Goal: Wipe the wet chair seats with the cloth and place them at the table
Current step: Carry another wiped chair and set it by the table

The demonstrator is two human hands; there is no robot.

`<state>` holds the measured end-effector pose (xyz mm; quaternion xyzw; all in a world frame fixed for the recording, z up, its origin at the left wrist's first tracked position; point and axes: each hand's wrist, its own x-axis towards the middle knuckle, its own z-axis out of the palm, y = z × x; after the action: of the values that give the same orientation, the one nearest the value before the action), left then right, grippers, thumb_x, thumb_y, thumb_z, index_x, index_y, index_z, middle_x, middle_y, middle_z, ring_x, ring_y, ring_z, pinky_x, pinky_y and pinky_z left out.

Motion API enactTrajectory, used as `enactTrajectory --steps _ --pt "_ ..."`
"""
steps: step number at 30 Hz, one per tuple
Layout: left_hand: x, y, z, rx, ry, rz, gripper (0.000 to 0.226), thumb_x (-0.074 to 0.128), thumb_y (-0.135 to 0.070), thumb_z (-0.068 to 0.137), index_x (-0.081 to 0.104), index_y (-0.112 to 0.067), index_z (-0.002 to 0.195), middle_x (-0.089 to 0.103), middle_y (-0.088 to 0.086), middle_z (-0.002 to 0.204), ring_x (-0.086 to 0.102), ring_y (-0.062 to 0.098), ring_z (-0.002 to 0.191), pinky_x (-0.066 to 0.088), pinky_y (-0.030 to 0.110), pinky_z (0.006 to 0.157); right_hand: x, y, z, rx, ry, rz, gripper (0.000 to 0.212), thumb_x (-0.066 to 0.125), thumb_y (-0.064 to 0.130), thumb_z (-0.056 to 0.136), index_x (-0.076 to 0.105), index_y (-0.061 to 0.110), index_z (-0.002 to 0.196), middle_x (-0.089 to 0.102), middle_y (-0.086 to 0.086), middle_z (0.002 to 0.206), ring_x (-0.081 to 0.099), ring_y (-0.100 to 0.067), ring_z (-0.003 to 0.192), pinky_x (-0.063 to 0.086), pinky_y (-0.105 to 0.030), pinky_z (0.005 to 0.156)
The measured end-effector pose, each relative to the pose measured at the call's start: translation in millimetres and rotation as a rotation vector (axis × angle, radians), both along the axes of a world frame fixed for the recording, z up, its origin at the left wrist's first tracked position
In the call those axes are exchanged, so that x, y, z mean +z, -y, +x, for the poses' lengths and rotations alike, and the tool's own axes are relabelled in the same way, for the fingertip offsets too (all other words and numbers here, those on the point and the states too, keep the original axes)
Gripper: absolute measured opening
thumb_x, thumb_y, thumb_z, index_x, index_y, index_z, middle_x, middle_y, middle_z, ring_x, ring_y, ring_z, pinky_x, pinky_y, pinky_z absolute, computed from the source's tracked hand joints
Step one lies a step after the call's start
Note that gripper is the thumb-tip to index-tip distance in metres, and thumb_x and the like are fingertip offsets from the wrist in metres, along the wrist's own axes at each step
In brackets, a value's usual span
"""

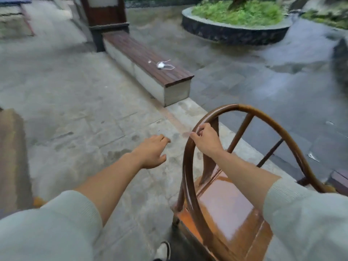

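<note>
A brown wooden chair point(224, 210) with a curved round back rail stands at the lower right, its glossy seat shining. My right hand point(204, 140) grips the curved rail at its upper left part, fingers curled over the wood. To the left of the chair, my left hand point(152, 151) hovers above the paving with loosely curled fingers and holds nothing. No cloth is in sight.
A long low bench point(146, 59) with dark wooden slats runs from the pillar point(103, 14) toward the middle, with a small white object point(162, 65) on it. Wet paving lies to the right around a round planter point(235, 32). A brown wooden edge point(11, 159) shows at the left.
</note>
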<state>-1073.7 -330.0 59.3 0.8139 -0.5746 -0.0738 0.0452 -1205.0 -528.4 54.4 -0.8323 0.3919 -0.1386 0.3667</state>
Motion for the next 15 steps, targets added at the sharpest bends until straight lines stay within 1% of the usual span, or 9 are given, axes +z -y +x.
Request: enactTrajectory --steps 1,4,5,8,10,12,15 --pt "1 19 16 -0.046 0.005 -0.005 0.055 0.056 -0.035 0.091 0.040 -0.015 0.140 0.046 0.009 0.138 0.045 0.028 0.126 0.040 0.039 0.101 -5 11 7 -0.041 -0.013 0.036 0.046 0.070 0.048 0.090 0.055 0.015 0.119 0.068 -0.004 0.109 0.065 -0.026 0.104 0.053 -0.040 0.088" --pt "13 84 67 -0.212 0.057 0.022 0.058 0.057 -0.032 0.090 0.039 -0.014 0.142 0.045 0.010 0.140 0.043 0.029 0.128 0.040 0.043 0.105 -14 41 29 -0.171 -0.038 0.098 0.053 0.066 0.062 0.087 0.045 0.023 0.116 0.065 0.006 0.095 0.066 -0.016 0.086 0.050 -0.035 0.069" --pt "17 103 78 -0.265 0.061 0.028 0.058 0.058 -0.030 0.090 0.038 -0.014 0.143 0.045 0.009 0.141 0.042 0.028 0.128 0.039 0.042 0.105 -14 47 33 -0.217 -0.041 0.124 0.056 0.065 0.065 0.085 0.042 0.024 0.117 0.064 0.008 0.093 0.065 -0.014 0.083 0.050 -0.035 0.068" --pt "25 167 111 -0.405 0.054 0.039 0.060 0.060 -0.022 0.088 0.038 -0.015 0.143 0.043 0.008 0.144 0.041 0.027 0.129 0.039 0.038 0.105 -20 67 48 -0.359 -0.065 0.150 0.062 0.065 0.067 0.081 0.042 0.026 0.120 0.063 0.009 0.095 0.062 -0.013 0.082 0.051 -0.037 0.074" --pt "24 210 123 -0.518 0.065 0.066 0.062 0.062 -0.020 0.088 0.037 -0.015 0.144 0.041 0.008 0.145 0.040 0.028 0.131 0.039 0.039 0.105 -22 78 53 -0.424 -0.089 0.193 0.063 0.067 0.067 0.078 0.043 0.025 0.120 0.062 0.009 0.096 0.059 -0.011 0.080 0.050 -0.035 0.073" --pt "17 260 137 -0.643 0.074 0.081 0.064 0.064 -0.017 0.087 0.036 -0.015 0.144 0.040 0.008 0.147 0.038 0.029 0.132 0.039 0.040 0.106 -28 92 62 -0.477 -0.131 0.239 0.064 0.069 0.066 0.079 0.047 0.024 0.121 0.062 0.007 0.099 0.061 -0.015 0.085 0.049 -0.034 0.073" --pt "6 324 149 -0.870 0.087 0.081 0.070 0.064 -0.011 0.083 0.034 -0.014 0.146 0.036 0.008 0.152 0.034 0.028 0.137 0.035 0.038 0.109 -32 102 73 -0.531 -0.194 0.304 0.062 0.071 0.067 0.079 0.055 0.021 0.119 0.066 0.002 0.109 0.065 -0.020 0.095 0.057 -0.041 0.080"
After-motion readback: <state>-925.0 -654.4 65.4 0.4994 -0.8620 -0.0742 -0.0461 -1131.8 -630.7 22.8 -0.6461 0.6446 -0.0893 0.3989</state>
